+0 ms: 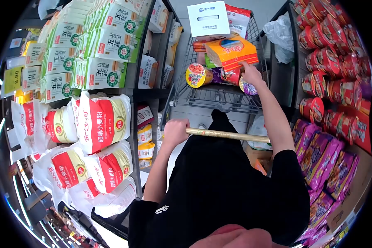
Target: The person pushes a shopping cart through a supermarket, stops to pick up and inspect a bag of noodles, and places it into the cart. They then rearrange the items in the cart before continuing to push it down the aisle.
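Note:
My left hand [176, 131] is wrapped round the left end of the pale cart handle [227, 134]. Inside the shopping cart [219, 103], my right hand [251, 75] grips the near edge of an orange packet [232, 51], fingertips partly hidden. The packet lies tilted over other goods. Below it are a noodle cup with a yellow lid [196, 75], a red cup [231, 77] and a purple-and-white cup [248, 87]. Behind stands a white box [208, 20] with a slot-like handle, beside a red-and-white bag [238, 20].
Green-and-white noodle packs [113, 45] and flour bags [103, 122] fill the shelves at left. At right are stacked red noodle cups [318, 58] and purple packets [322, 157]. A clear plastic bag [279, 37] hangs close to the cart's right side.

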A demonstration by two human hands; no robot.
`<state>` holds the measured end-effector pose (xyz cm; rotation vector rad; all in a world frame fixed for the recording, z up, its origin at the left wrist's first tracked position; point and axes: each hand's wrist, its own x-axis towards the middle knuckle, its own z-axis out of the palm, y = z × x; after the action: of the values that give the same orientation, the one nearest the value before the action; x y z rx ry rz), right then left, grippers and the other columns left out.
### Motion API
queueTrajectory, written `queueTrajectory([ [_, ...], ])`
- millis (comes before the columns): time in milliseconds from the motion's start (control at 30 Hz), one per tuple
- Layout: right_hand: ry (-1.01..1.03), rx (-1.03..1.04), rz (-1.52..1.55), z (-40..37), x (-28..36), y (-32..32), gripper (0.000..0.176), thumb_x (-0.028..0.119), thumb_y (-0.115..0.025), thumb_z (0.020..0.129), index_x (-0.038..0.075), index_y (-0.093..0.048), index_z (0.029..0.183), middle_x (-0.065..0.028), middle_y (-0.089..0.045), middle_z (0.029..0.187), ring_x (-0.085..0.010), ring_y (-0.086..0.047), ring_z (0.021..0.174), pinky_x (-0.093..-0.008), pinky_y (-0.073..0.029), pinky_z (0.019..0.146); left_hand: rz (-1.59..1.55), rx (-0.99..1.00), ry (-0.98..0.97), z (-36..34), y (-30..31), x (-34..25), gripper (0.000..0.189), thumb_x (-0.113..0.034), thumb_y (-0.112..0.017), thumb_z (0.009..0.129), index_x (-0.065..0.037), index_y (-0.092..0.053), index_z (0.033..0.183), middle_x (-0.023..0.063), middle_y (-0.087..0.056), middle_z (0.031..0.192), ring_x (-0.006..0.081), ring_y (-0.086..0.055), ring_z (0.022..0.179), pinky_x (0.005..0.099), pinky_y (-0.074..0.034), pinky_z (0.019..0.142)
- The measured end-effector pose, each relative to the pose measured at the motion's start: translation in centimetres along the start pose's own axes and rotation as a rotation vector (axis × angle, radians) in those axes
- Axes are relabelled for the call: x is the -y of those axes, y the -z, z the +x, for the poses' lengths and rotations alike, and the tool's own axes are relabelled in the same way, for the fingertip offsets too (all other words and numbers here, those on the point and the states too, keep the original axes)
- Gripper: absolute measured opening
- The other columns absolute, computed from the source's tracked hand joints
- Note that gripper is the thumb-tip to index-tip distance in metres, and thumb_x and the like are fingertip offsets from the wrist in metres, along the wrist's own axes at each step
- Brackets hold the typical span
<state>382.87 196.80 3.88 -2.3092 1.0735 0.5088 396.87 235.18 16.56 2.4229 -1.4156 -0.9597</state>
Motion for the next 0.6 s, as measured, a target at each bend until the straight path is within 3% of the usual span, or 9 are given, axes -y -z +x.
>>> queueTrajectory([
  [100, -0.038, -0.022, -0.163, 3.5, -1.7, -1.1, 0.041, 0.015, -0.06, 0.089, 0.016, -0.054, 0.129, -0.0186, -0.061, 0.122, -0.0356, -0.06, 0.118, -0.0481, -0.051, 0.095, -0.017, -0.019, 0.032, 1.3, 0.3, -0.6, 0.007, -0.008, -0.068, 0.066, -0.011, -0.063, 0.071, 0.0099, -0.064, 0.068, 0.032, -0.064, 0.069, 0.0418, -0.05, 0.067],
  [133, 0.02, -0.071, -0.182, 3.8, -2.1, -0.9, 0.032, 0.015, -0.06, 0.089, 0.014, -0.06, 0.121, -0.0174, -0.062, 0.118, -0.035, -0.061, 0.114, -0.0464, -0.052, 0.094, -0.035, -0.009, 0.045, 1.5, 0.5, -0.9, 0.008, -0.008, -0.068, 0.066, -0.011, -0.063, 0.071, 0.0099, -0.063, 0.068, 0.0322, -0.063, 0.068, 0.0421, -0.049, 0.066],
  [300, 0.219, -0.193, -0.211, 6.1, -2.6, 1.9, 0.024, 0.011, -0.063, 0.084, 0.009, -0.067, 0.107, -0.0158, -0.065, 0.111, -0.0328, -0.064, 0.106, -0.0432, -0.054, 0.088, -0.023, 0.03, 0.101, 2.6, 1.0, -1.7, 0.01, -0.006, -0.068, 0.064, -0.011, -0.061, 0.07, 0.0089, -0.061, 0.066, 0.0314, -0.062, 0.068, 0.0413, -0.048, 0.066],
  [433, 0.26, -0.136, -0.252, 7.7, -1.8, 5.9, 0.02, 0.013, -0.064, 0.078, 0.005, -0.07, 0.096, -0.0155, -0.069, 0.099, -0.033, -0.068, 0.095, -0.0449, -0.055, 0.083, -0.02, 0.054, 0.086, 3.3, 1.1, -1.7, 0.011, -0.006, -0.068, 0.064, -0.011, -0.061, 0.071, 0.0089, -0.062, 0.067, 0.031, -0.062, 0.069, 0.0411, -0.048, 0.067],
  [600, 0.193, -0.081, -0.282, 9.8, 1.0, 9.2, 0.023, 0.018, -0.063, 0.078, 0.005, -0.071, 0.096, -0.0158, -0.07, 0.103, -0.0336, -0.068, 0.098, -0.045, -0.054, 0.084, -0.008, 0.059, 0.077, 3.9, 1.0, -1.7, 0.006, -0.01, -0.068, 0.07, -0.011, -0.063, 0.073, 0.0093, -0.064, 0.068, 0.0323, -0.064, 0.068, 0.0418, -0.049, 0.064],
])
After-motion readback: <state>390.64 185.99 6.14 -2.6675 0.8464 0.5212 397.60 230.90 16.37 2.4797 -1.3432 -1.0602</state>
